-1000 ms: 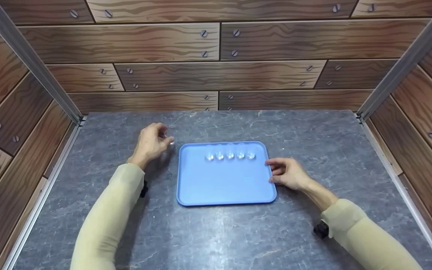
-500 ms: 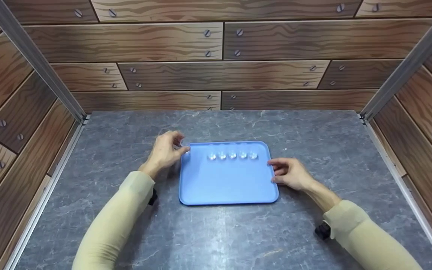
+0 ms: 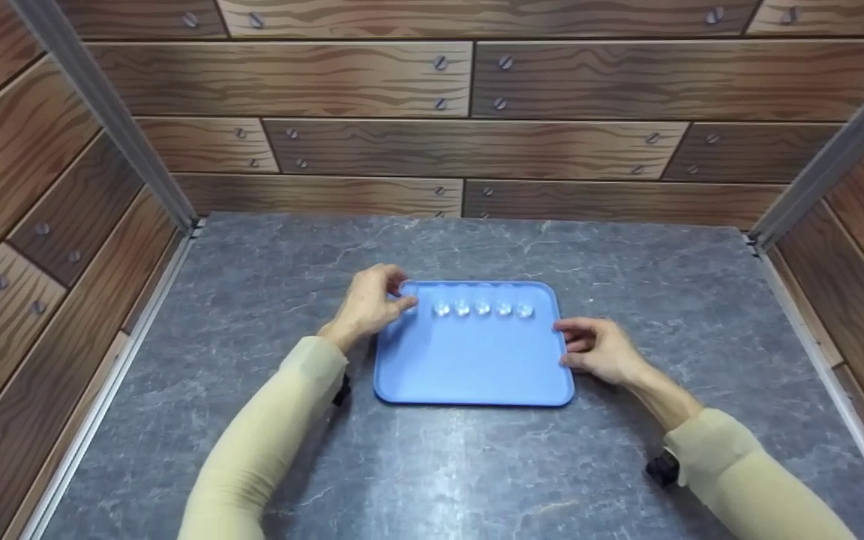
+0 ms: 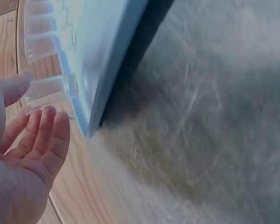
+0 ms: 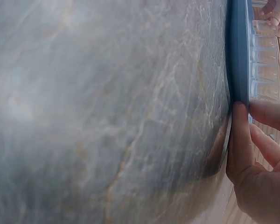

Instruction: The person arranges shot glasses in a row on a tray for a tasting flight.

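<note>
In the head view my left hand [image 3: 373,301] is over the back left corner of a light blue tray [image 3: 473,367]. It pinches a small clear cup [image 4: 49,88] between thumb and fingers, the cup's base at the tray's surface. To the right of it, several like cups [image 3: 483,304] stand upright in a row along the tray's back edge, with a gap between them and the held one. My right hand [image 3: 606,352] holds the tray's right rim with thumb and fingertips. Its thumb lies against the rim's outer side in the right wrist view.
The tray lies flat on a grey marbled tabletop [image 3: 417,480]. Wood-patterned panels [image 3: 372,146] close off the back and sides, with metal posts [image 3: 113,120] at the corners.
My left hand has moved right with the cup, from the table beside the tray to over its back left corner. The right hand stays at the rim. The head view has shifted slightly.
</note>
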The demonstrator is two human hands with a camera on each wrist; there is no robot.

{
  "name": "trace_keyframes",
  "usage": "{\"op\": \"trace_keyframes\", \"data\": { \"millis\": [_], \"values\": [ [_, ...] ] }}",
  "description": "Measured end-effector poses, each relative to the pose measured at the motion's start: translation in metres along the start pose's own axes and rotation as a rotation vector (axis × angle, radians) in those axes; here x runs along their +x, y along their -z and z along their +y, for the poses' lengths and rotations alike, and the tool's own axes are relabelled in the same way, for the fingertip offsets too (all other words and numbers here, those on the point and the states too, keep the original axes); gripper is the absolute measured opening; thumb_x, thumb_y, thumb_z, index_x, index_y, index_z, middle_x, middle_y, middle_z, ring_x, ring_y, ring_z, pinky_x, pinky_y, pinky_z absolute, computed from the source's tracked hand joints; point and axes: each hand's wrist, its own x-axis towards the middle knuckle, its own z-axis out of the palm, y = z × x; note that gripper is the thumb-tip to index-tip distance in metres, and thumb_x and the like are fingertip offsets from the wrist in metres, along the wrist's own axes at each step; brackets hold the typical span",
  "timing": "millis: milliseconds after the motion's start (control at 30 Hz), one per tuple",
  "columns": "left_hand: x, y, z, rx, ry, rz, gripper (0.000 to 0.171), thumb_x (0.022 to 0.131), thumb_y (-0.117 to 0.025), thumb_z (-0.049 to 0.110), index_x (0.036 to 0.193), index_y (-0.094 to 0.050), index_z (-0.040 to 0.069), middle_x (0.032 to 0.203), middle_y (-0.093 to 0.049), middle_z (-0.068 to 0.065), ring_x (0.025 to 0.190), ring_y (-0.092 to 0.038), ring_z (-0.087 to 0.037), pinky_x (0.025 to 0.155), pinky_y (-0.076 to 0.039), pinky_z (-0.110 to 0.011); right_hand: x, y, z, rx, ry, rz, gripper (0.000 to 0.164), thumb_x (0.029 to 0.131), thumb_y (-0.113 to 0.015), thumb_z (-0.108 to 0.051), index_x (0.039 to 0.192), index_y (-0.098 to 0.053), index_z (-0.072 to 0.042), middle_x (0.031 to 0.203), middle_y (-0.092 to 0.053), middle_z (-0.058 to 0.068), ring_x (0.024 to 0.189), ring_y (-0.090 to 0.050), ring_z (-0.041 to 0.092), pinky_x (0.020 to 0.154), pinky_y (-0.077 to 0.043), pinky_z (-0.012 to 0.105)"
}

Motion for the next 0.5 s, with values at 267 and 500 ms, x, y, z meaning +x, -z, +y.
{"op": "trace_keyframes", "data": {
  "millis": [267, 500],
  "values": [
    [0.004, -0.015, 0.01, -0.021, -0.022, -0.03, 0.035, 0.097, -0.087, 0.02, 0.126, -0.078, 0.002, 0.115, -0.08, -0.017, 0.107, -0.078, -0.033, 0.099, -0.065, -0.048, -0.002, 0.005, 0.002, -0.012, 0.004, 0.011, 0.06, 0.09, -0.082, 0.011, 0.147, -0.064, 0.013, 0.128, -0.071, 0.032, 0.098, -0.07, 0.012, 0.071, -0.064, 0.019],
    [0.001, -0.018, 0.009, -0.025, 0.002, -0.009, 0.034, 0.098, -0.086, 0.019, 0.126, -0.078, 0.001, 0.113, -0.08, -0.017, 0.104, -0.079, -0.031, 0.097, -0.065, -0.047, 0.002, 0.0, -0.001, 0.018, 0.005, -0.001, 0.059, 0.09, -0.082, 0.011, 0.146, -0.065, 0.013, 0.124, -0.072, 0.03, 0.093, -0.069, 0.004, 0.072, -0.064, 0.018]
  ]
}}
